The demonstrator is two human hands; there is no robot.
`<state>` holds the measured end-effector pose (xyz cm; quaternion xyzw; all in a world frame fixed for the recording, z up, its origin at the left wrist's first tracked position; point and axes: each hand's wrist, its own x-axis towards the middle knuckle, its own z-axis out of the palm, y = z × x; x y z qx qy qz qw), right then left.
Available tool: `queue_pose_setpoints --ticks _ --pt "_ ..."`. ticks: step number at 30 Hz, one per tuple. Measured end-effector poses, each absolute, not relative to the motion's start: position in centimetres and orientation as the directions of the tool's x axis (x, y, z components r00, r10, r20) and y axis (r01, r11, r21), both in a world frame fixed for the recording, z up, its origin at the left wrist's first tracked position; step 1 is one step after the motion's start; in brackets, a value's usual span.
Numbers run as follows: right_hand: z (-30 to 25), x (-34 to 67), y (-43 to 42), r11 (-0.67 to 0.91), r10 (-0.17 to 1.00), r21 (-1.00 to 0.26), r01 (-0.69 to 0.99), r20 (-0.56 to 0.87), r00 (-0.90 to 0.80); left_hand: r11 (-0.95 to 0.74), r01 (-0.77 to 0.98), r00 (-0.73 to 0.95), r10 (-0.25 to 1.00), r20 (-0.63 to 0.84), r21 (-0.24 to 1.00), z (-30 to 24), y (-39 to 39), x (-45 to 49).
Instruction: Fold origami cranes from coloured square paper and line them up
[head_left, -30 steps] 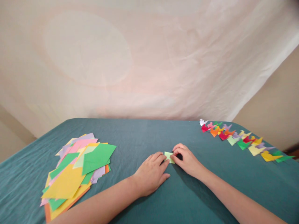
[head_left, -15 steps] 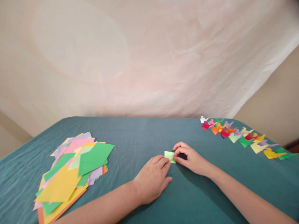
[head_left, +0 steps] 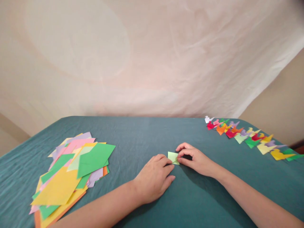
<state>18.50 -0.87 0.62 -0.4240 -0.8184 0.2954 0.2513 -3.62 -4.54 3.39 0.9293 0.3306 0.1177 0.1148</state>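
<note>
A small folded piece of light green paper (head_left: 173, 157) lies on the teal tablecloth (head_left: 142, 136) near the middle. My left hand (head_left: 154, 177) rests flat on the cloth, its fingertips pressing the paper's near edge. My right hand (head_left: 196, 160) pinches the paper's right side between thumb and fingers. Both forearms reach in from the lower edge of the view.
A loose pile of coloured paper squares (head_left: 71, 171) lies at the left, reaching the table's front edge. A row of several small folded paper figures (head_left: 247, 137) runs along the right side. A pale cloth backdrop (head_left: 142, 57) hangs behind the table.
Both hands stay on the green paper; my right fingers have shifted slightly along its right edge. The view has tilted a little, so everything sits slightly lower and left.
</note>
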Motion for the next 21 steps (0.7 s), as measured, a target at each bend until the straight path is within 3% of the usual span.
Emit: queue_pose_setpoints --ticks 21 --pt "-0.5 17.0 -1.4 0.45 0.889 -0.648 0.615 0.261 -0.376 -0.814 0.561 0.797 0.58 0.166 0.149 3.2 -4.1 -4.1"
